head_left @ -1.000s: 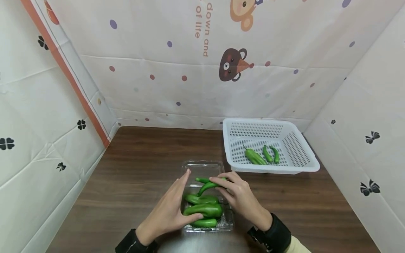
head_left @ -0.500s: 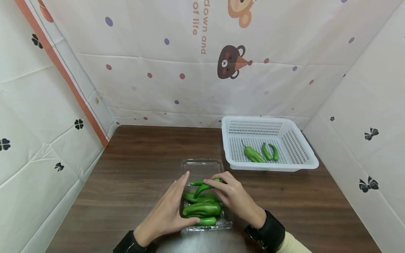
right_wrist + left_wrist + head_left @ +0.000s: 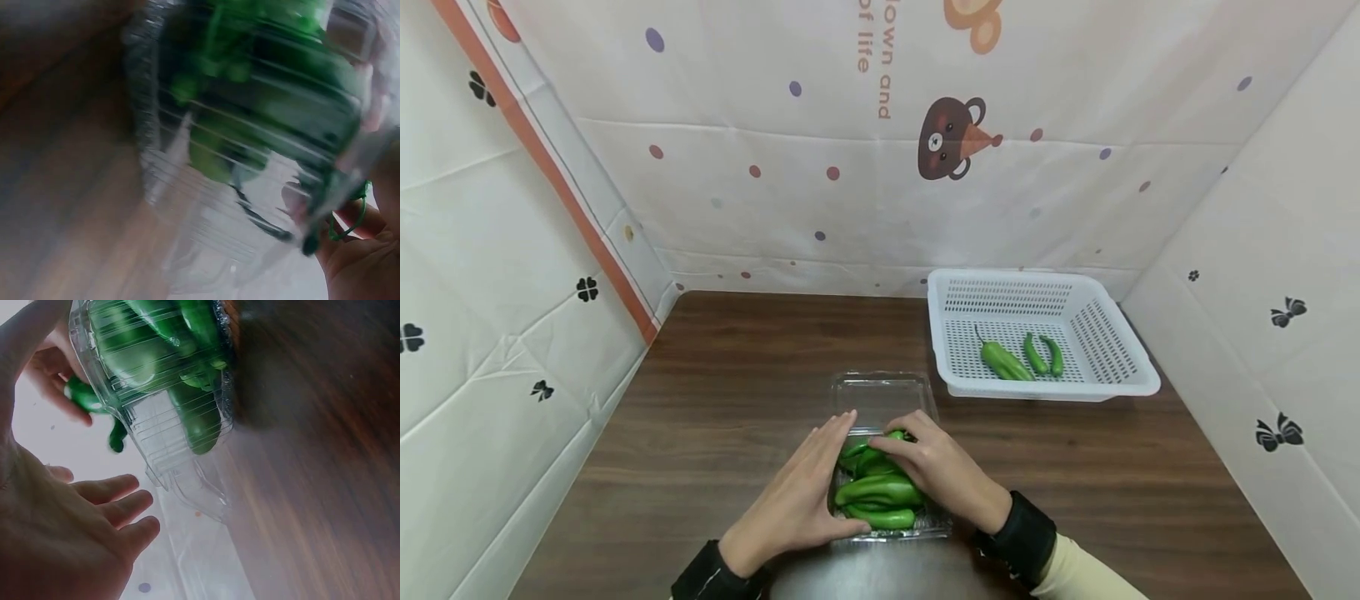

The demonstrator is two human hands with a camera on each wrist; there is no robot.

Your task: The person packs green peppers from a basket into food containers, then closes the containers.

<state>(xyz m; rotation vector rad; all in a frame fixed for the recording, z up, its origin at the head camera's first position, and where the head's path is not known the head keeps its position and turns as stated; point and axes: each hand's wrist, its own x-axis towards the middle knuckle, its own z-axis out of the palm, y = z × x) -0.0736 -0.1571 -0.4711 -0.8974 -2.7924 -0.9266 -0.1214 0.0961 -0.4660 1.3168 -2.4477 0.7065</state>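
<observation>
A clear plastic tray [image 3: 928,527] full of green peppers [image 3: 880,492] sits on the brown table, near its front edge. Its open lid [image 3: 883,396] lies flat behind it. My left hand [image 3: 801,496] rests with straight fingers against the tray's left side. From the right, my right hand [image 3: 925,467] reaches over the tray and pinches a slim green pepper [image 3: 893,436] low over the pile. In the left wrist view the tray [image 3: 162,394] shows from the side, with the right hand's fingers [image 3: 53,375] curled round the pepper [image 3: 84,400]. The right wrist view is blurred.
A white perforated basket [image 3: 1045,392] stands at the back right of the table [image 3: 737,375], holding three green peppers [image 3: 1003,362]. Patterned cloth walls enclose the table on the left, back and right.
My right hand has brought the slim pepper down and nearer, from above the tray's far end onto the pile. The left hand has stayed at the tray's side.
</observation>
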